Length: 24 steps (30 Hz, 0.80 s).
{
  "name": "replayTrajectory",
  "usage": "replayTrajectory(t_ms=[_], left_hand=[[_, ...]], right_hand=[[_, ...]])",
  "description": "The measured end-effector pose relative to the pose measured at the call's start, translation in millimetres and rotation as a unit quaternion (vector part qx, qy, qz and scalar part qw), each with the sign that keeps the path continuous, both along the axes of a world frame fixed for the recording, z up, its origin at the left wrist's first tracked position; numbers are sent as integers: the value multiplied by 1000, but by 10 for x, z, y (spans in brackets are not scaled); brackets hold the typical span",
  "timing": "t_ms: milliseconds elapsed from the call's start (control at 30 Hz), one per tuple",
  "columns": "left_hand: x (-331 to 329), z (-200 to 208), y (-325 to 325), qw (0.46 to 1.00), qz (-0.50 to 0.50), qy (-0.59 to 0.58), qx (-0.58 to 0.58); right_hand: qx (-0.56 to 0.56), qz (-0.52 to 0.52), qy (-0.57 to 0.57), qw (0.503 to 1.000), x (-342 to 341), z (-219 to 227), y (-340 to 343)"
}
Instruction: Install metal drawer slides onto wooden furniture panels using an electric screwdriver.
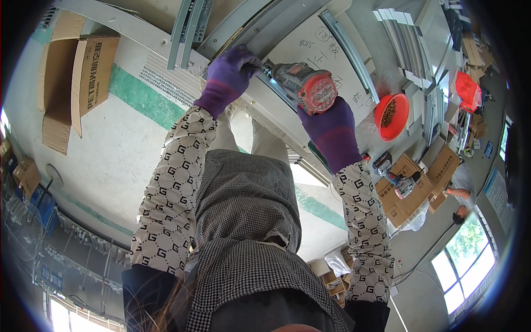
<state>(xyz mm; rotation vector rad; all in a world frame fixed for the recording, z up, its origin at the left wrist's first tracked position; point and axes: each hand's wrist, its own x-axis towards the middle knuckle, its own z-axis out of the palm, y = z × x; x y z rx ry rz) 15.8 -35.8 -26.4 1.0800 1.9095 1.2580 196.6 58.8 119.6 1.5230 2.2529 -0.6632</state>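
My right hand (334, 130), in a purple glove, is closed round a red and grey cordless drill (304, 84). The drill points left, its tip close to a metal rail (281, 93) at the near edge of a white panel (318, 47). My left hand (231, 72), also gloved in purple, is beside the drill tip with its fingers curled together. Whatever those fingers hold, if anything, is too small to make out. Another metal slide rail (347, 51) lies along the panel's right side. Dark handwriting marks the panel.
A red bowl (399, 126) of small screws stands right of the panel. Beyond it, a second drill (402, 185) rests on a cardboard box (412, 206). Metal rails (188, 33) lie at the upper left. An open carton (91, 77) stands left. Another person (463, 191) is at far right.
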Motion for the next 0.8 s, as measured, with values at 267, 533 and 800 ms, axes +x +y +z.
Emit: replayTrajectory(t_ms=[267, 533, 800], left_hand=[[18, -63, 5, 999, 10, -15, 29], [-59, -52, 17, 996, -43, -67, -30], [-222, 86, 13, 900, 25, -432, -51]], right_hand=[[16, 47, 0, 999, 13, -99, 66], [-156, -173, 263, 936, 534, 235, -96], [-115, -185, 308, 926, 1132, 518, -323]])
